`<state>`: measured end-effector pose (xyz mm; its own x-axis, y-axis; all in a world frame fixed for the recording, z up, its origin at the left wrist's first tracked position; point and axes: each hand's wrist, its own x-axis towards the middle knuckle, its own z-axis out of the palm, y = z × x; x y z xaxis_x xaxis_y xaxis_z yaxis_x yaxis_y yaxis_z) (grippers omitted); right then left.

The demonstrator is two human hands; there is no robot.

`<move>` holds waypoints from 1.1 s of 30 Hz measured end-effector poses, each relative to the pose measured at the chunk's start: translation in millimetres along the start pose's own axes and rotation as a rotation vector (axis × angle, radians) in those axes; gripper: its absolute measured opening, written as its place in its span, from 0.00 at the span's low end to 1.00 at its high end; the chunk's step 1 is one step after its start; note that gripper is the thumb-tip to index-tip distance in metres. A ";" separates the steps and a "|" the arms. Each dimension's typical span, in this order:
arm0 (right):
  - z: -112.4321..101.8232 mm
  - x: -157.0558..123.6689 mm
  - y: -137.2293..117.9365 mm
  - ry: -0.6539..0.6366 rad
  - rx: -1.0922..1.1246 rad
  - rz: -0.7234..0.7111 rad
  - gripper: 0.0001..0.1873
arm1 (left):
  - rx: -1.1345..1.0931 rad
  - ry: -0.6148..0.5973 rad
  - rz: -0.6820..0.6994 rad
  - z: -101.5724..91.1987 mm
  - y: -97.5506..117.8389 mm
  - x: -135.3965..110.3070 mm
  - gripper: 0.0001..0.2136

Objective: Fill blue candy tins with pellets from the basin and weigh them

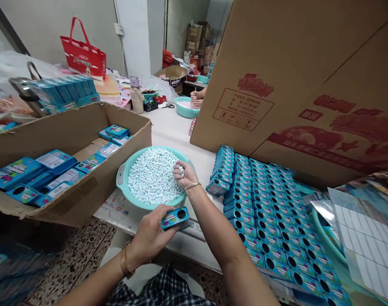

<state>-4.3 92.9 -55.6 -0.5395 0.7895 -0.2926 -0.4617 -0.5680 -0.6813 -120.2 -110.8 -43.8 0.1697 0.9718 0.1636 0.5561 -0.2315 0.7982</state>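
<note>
Near the table's front edge, my left hand (154, 231) is closed around a small blue candy tin (174, 218), its round dark opening facing up. A teal basin (123, 183) full of pale candies (152, 174) stands just beyond it. Over the basin's right side, my right hand (185, 173) has its fingers curled around some of the candies. To the right, many blue tins (270, 221) stand in tight rows with dark round openings on top.
A cardboard box (85, 191) with several blue tins stands at left. A large upright carton (292, 85) rises behind the rows. Further back are a co-worker's hand (197, 98) at another teal basin (187, 111), scissors (168, 106), a bottle (137, 95) and a red bag (83, 55).
</note>
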 end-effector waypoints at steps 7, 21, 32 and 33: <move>-48.2 -81.9 -51.8 0.046 0.278 -0.177 0.08 | 0.255 -0.126 0.142 44.8 20.2 70.4 0.11; -100.7 -157.1 -24.2 0.416 0.775 -0.449 0.11 | 0.250 0.326 0.140 -3.6 21.7 88.4 0.43; -69.5 -136.0 -13.4 0.490 0.465 -0.534 0.11 | 0.195 0.062 0.078 3.0 -0.4 68.6 0.32; -68.9 -134.7 -12.4 0.508 0.445 -0.551 0.11 | 0.198 0.028 0.104 8.4 1.2 71.8 0.32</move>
<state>122.6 9.7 -53.9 0.1726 0.9265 -0.3344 -0.8538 -0.0285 -0.5198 -100.5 -41.8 -36.0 0.2130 0.9425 0.2574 0.6864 -0.3318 0.6471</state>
